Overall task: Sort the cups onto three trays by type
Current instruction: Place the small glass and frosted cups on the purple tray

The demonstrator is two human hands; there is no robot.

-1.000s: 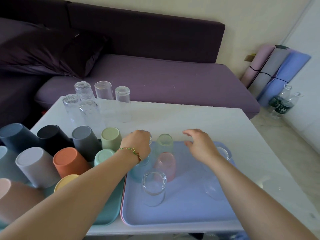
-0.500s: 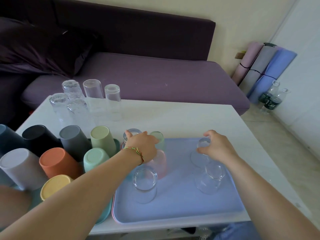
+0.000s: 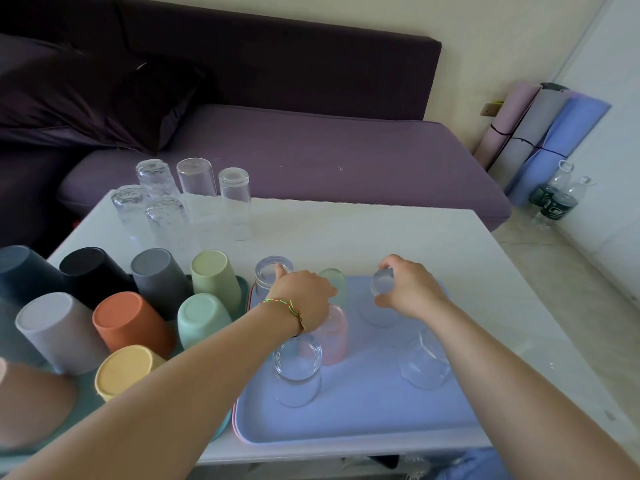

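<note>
A blue tray [image 3: 363, 410] lies on a pink tray [image 3: 238, 432]. On it stand upside-down glasses: green [image 3: 335, 284], pink [image 3: 333, 337], two clear ones [image 3: 297, 370] [image 3: 426, 363], and another clear glass [image 3: 269, 273] at the far left corner. My left hand [image 3: 303, 301] hovers among them with curled fingers, thumb against that corner glass. What the fingers hold is hidden. My right hand [image 3: 412, 292] grips a small clear glass [image 3: 382, 284] by its base. Coloured plastic cups [image 3: 128, 320] fill the teal tray [image 3: 242, 284] on the left.
Several tall clear glasses [image 3: 197, 181] stand upside down on the white table [image 3: 381, 233] at the far left. A purple sofa [image 3: 311, 157] runs behind the table. Rolled mats [image 3: 540, 133] and two bottles [image 3: 554, 199] stand by the wall at the right.
My right hand came down onto the small clear glass and closed on its base. My left hand shifted right, uncovering the clear glass at the tray's far left corner.
</note>
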